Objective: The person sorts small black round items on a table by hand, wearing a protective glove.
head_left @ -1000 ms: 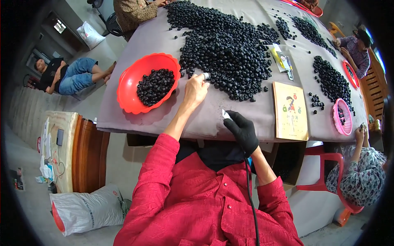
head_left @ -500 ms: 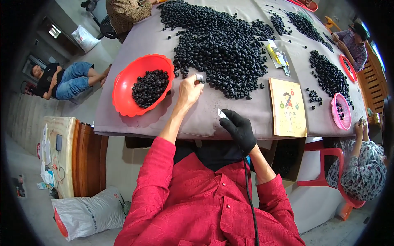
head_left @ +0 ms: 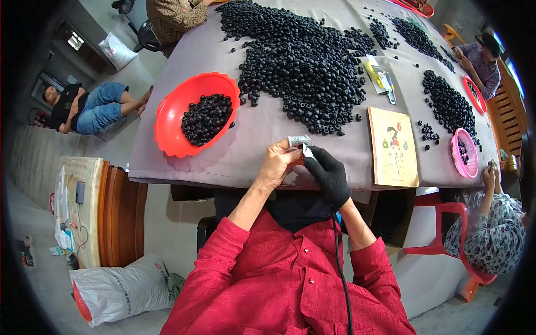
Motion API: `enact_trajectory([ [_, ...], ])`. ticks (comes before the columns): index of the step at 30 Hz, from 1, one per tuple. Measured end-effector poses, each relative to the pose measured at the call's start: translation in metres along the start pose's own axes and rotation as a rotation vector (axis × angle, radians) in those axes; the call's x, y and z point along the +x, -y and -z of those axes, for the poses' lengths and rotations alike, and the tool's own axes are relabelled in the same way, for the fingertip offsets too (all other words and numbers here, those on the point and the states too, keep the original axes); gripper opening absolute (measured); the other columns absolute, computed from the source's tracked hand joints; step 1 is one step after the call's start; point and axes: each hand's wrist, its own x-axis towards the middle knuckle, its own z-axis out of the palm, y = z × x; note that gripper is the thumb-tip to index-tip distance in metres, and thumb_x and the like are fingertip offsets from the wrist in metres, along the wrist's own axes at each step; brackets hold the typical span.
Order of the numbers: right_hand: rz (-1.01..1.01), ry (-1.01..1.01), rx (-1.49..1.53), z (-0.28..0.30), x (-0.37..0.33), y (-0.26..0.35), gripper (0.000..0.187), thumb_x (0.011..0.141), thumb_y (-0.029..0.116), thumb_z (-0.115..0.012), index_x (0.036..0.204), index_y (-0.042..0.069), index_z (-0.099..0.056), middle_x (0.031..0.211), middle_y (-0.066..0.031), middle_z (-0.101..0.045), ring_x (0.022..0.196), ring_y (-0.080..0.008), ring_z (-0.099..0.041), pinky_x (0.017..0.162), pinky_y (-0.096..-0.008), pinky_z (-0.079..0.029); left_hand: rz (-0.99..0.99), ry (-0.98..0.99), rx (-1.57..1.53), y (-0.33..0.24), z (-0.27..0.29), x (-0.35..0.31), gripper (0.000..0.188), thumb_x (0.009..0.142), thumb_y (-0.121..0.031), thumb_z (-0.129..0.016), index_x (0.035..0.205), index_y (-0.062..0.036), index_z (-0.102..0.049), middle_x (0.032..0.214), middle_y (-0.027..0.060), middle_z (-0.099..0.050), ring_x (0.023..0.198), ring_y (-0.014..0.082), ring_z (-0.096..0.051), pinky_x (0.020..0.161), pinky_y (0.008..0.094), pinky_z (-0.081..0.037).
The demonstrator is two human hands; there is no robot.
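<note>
In front of my body, above the table's near edge, both hands meet. My left hand (head_left: pixel 277 164) is bare and closed in a pinch, with a silvery wrap (head_left: pixel 298 140) round a finger. A small dark piece shows partly at its fingertips; the fingers hide most of it. My right hand (head_left: pixel 329 176), in a black glove, is closed round a small knife with a pale pointed blade (head_left: pixel 307 152). The blade's tip touches or nearly touches the piece. Beyond my hands lies a large pile of small black round pieces (head_left: pixel 301 78), several with holes.
A red scalloped bowl (head_left: pixel 167 125) holding black pieces stands left. Right are a yellow booklet (head_left: pixel 392 148), a packaged tool (head_left: pixel 381 78) and a pink basket (head_left: pixel 472 153). Co-workers sit at the right side and far edge; another person reclines left. A black cord (head_left: pixel 340 268) hangs from my right wrist.
My left hand has come back from the pile's near edge, toward me and to the right, with a small dark piece. It now meets the knife. My right hand has barely moved.
</note>
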Motion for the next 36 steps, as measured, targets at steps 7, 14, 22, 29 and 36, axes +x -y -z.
enact_trajectory([
  [7, 0.024, 0.009, 0.005, 0.003, 0.001, 0.001, 0.031, 0.086, 0.017, -0.057, 0.11, -0.002, -0.055, 0.097, -0.0083, -0.062, 0.091, -0.0108, -0.055, 0.081, -0.0268, -0.044, -0.027, -0.051, 0.068, -0.007, 0.007, -0.001, 0.023, 0.083, 0.003, -0.053, 0.105, 0.0003, -0.059, 0.086, 0.0074, -0.063, 0.074, 0.0136, -0.06, 0.065, 0.0247, -0.05],
  [14, 0.013, -0.001, 0.031, 0.002, 0.002, 0.001, 0.031, 0.084, 0.019, -0.058, 0.109, -0.001, -0.055, 0.094, -0.007, -0.062, 0.088, -0.01, -0.055, 0.08, -0.0256, -0.044, -0.114, -0.099, 0.102, -0.004, 0.011, -0.007, 0.023, 0.082, 0.002, -0.057, 0.105, 0.0, -0.059, 0.081, 0.0056, -0.061, 0.071, 0.0127, -0.059, 0.063, 0.025, -0.048],
  [22, 0.072, 0.06, -0.051, 0.006, 0.004, -0.003, 0.032, 0.086, 0.023, -0.055, 0.108, -0.001, -0.053, 0.094, -0.0101, -0.061, 0.087, -0.014, -0.058, 0.076, -0.0287, -0.045, -0.078, -0.035, 0.007, -0.006, 0.008, -0.009, 0.013, 0.084, -0.005, -0.057, 0.096, -0.0015, -0.06, 0.083, 0.0066, -0.061, 0.068, 0.0132, -0.058, 0.06, 0.0244, -0.048],
  [29, 0.002, 0.023, -0.144, 0.004, 0.001, -0.009, 0.03, 0.088, 0.023, -0.052, 0.105, -0.001, -0.053, 0.088, -0.0168, -0.06, 0.081, -0.0229, -0.06, 0.072, -0.0318, -0.045, -0.094, -0.04, -0.059, 0.0, 0.013, -0.008, 0.013, 0.085, -0.008, -0.057, 0.097, -0.0022, -0.059, 0.083, 0.0069, -0.061, 0.063, 0.0127, -0.057, 0.054, 0.0212, -0.046],
  [36, 0.071, 0.057, -0.143, 0.003, 0.001, -0.003, 0.032, 0.087, 0.025, -0.053, 0.108, 0.0, -0.053, 0.092, -0.0171, -0.061, 0.083, -0.0238, -0.061, 0.074, -0.0323, -0.046, -0.077, -0.036, 0.009, -0.002, 0.013, -0.009, 0.01, 0.085, -0.009, -0.058, 0.091, -0.0017, -0.06, 0.074, 0.0056, -0.06, 0.061, 0.0115, -0.055, 0.053, 0.0213, -0.045],
])
